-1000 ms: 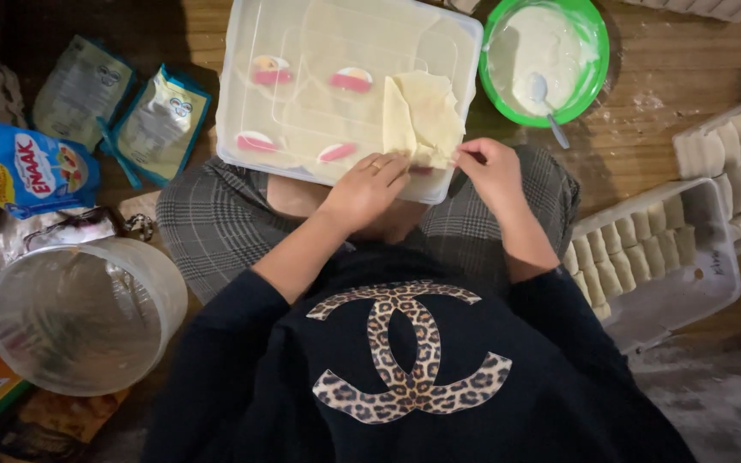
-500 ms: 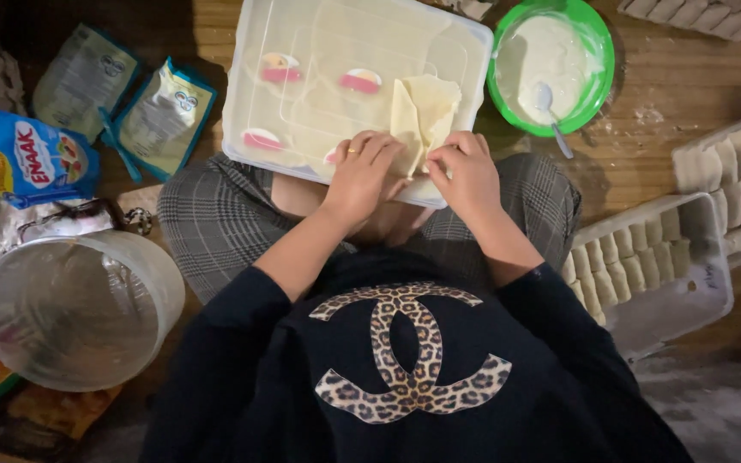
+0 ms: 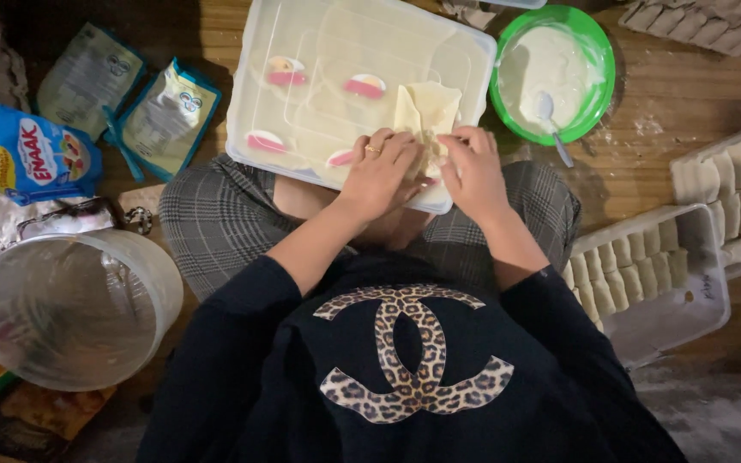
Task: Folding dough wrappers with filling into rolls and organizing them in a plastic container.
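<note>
Both hands are now sitting close together at the lower right edge of the pale tray lid [image 3: 302, 94], where a moment ago the right hand [image 3: 473, 176] was out to the side at the wrapper's corner; it is looking as though the fold has been brought in and the rolling is under way. The left hand [image 3: 379, 171], wearing a ring, is pressing down with its fingers [image 3: 392, 146] curled over the near end of the thin wrapper [image 3: 426, 111], and the right hand's fingers are pinching the same sheet from the other side, so both are grasping the wrapper rather than lying loose. The wrapper is lying just above centre of the frame, a soft, cream, almost translucent sheet, creased and partly doubled over. Three pink-and-cream slices [image 3: 285, 70] are resting on the lid to the left of it, smooth and rounded. The lid is balancing on the person's checked lap. At the upper right a green bowl [image 3: 598, 60] is holding white paste with a spoon in it. At the right, clear trays [image 3: 705, 283] are holding rows of finished pale rolls, neat and blocky. A clear plastic tub [image 3: 70, 309] is standing at the lower left on the wooden floor.
</note>
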